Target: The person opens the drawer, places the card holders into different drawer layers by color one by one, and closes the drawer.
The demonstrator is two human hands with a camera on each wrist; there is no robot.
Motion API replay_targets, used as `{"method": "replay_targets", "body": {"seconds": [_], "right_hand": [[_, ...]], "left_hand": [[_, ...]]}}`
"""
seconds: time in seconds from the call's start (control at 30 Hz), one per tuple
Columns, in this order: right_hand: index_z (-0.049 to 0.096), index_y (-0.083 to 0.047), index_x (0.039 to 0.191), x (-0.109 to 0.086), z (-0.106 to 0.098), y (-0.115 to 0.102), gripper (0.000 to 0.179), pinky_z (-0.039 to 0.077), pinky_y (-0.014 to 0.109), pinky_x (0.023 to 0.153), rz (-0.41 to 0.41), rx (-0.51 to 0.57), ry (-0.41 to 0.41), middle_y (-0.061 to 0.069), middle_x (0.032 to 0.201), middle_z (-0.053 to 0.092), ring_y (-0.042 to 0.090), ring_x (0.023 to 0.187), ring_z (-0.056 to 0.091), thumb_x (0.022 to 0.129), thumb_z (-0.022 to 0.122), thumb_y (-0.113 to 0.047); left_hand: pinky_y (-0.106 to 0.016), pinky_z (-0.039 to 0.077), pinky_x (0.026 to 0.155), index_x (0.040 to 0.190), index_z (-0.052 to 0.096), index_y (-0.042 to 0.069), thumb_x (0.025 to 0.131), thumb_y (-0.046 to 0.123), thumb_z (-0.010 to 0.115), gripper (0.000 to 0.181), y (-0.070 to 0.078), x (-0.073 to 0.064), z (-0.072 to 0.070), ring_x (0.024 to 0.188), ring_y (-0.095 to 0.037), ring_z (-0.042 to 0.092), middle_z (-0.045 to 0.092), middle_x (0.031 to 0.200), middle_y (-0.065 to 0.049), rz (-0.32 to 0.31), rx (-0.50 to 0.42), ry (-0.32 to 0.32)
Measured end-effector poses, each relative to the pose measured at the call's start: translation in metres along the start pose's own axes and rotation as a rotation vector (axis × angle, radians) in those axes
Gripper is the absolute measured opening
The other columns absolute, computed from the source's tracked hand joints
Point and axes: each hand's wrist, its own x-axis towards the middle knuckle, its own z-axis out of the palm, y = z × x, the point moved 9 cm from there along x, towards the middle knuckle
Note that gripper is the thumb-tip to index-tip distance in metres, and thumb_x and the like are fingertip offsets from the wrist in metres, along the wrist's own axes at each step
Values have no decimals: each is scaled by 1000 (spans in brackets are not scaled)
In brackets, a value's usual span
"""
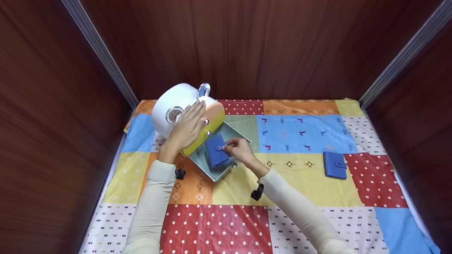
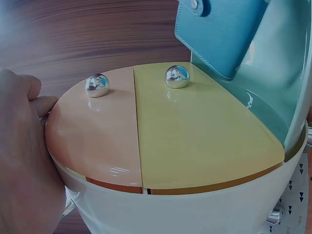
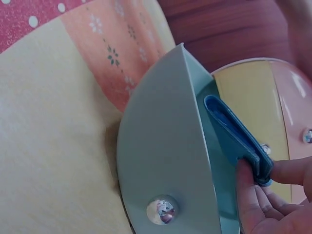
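A small blue wallet [image 1: 216,152] with a snap tab is pinched by my right hand [image 1: 241,151], thumb and fingers at its tab side. It hangs over a pale green drawer [image 1: 238,131] pulled out from a round white drawer box [image 1: 166,95]. In the right wrist view the folded wallet [image 3: 239,136] tilts into the drawer's opening. My left hand [image 1: 187,127] rests flat on the box's upper side, fingers straight, near its shiny top handle [image 1: 203,90]. Orange and yellow drawer fronts [image 2: 209,136] with round silver knobs appear closed in the left wrist view.
A second blue wallet [image 1: 334,165] lies on the right of the patchwork tablecloth [image 1: 293,183]. Dark wood panels [image 1: 247,49] enclose the table at the back and sides. A silver knob [image 3: 162,209] sticks out from the open drawer's front.
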Motion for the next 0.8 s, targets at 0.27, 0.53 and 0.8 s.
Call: {"method": "replay_targets", "body": {"seconds": [0.27, 0.53, 0.8], "right_hand": [[75, 8, 108, -1, 10, 0, 18, 59, 19, 64, -46, -145, -25, 12, 88, 78, 7, 69, 66, 95, 74, -6], [77, 5, 111, -2, 17, 3, 19, 54, 18, 69, -84, -276, -29, 14, 95, 79, 8, 77, 63, 96, 74, -7], [77, 4, 114, -2, 21, 0, 21, 60, 27, 79, -136, -372, -38, 16, 101, 81, 11, 83, 68, 97, 73, -8]], "left_hand": [[-44, 9, 139, 169, 27, 11, 116, 31, 34, 57, -1, 0, 1, 168, -25, 16, 25, 178, -4, -15, -5, -8], [-43, 9, 139, 170, 26, 12, 116, 33, 35, 58, -2, -1, 2, 168, -25, 15, 24, 179, -3, -28, -10, -14], [-44, 10, 139, 168, 29, 8, 116, 30, 35, 57, -1, -1, 0, 167, -26, 18, 27, 177, -6, -2, -8, 2]]}}
